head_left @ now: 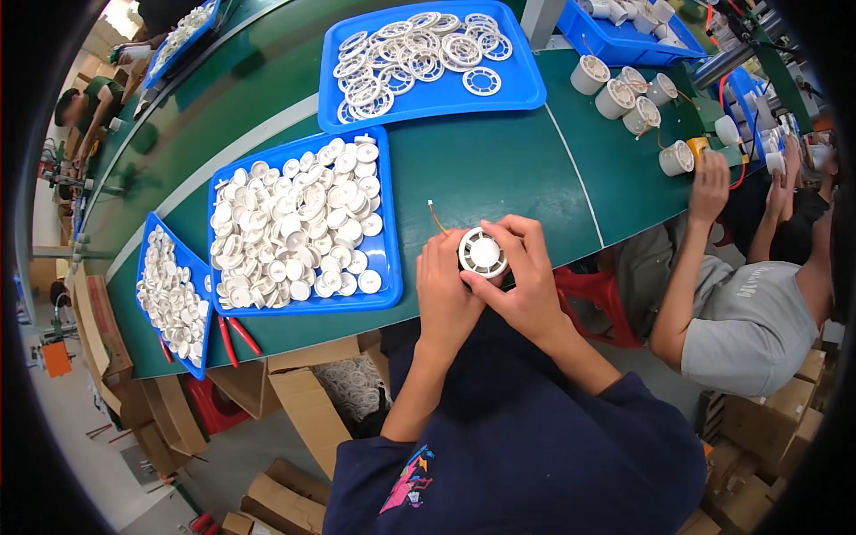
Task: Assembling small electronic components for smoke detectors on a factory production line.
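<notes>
Between my two hands, at the near edge of the green table, is a small white fan-like unit (482,253) with a spoked ring and a round centre facing up. My left hand (440,290) wraps its left side, and my right hand (520,278) grips it from the right with the thumb on its lower rim. A thin brown and yellowish cable (436,217) with a white plug sticks up behind my left fingers. The unit's lower body is mostly hidden by my hands.
Ahead lies a blue tray (526,94) of white spoked rings; left, a blue tray (390,259) of white round caps. Red-handled pliers (234,339) lie by another tray (203,343). White cylinders (615,98) stand right, near a co-worker's hand (711,183). Below is an open carton (308,406).
</notes>
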The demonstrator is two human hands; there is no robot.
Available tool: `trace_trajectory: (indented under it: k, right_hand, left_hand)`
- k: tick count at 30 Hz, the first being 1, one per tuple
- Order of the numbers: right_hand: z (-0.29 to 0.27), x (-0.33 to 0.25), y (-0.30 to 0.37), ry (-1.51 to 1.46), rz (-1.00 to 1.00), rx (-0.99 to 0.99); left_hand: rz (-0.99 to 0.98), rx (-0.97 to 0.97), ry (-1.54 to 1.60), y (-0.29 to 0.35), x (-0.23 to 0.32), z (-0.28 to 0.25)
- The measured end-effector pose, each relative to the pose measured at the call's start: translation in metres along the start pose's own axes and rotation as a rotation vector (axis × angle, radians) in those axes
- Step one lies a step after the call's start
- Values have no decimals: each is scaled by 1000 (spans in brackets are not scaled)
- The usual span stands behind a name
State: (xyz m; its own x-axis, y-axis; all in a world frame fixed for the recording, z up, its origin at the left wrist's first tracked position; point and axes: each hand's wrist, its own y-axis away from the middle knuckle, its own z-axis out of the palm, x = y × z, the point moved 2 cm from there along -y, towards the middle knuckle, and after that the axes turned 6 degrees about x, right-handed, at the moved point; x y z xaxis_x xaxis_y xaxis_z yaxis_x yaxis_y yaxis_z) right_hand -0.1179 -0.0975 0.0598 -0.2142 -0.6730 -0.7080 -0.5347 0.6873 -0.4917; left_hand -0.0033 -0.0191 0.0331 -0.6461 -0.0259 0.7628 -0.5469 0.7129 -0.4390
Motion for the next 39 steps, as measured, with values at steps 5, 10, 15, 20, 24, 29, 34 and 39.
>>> trace_trajectory:
  k: [5,10,15,20,24,29,34,39]
  right_hand:
    - [1,-4,-1,-21,58,-3]
    - [-2,-1,-2,-61,59,-34]
    - [-1,3,-3,-99,61,-31]
    - [1,5,-4,-132,92,-80]
    - [3,8,-4,-164,102,-89]
    - [-10,16,-8,-233,180,-126]
    - [-45,36,-14,-103,239,0]
    - [-72,59,-13,-52,254,21]
  left_hand:
    - [25,-36,32,-1,2,-8]
    - [25,-62,87,3,-5,-9]
    - [10,-55,59,5,-2,-8]
    - [-7,14,84,12,-1,-4]
    - [49,37,78,11,1,-1]
    - [91,22,82,1,12,11]
    - [53,-23,220,-14,32,60]
    - [61,-164,268,-26,43,84]
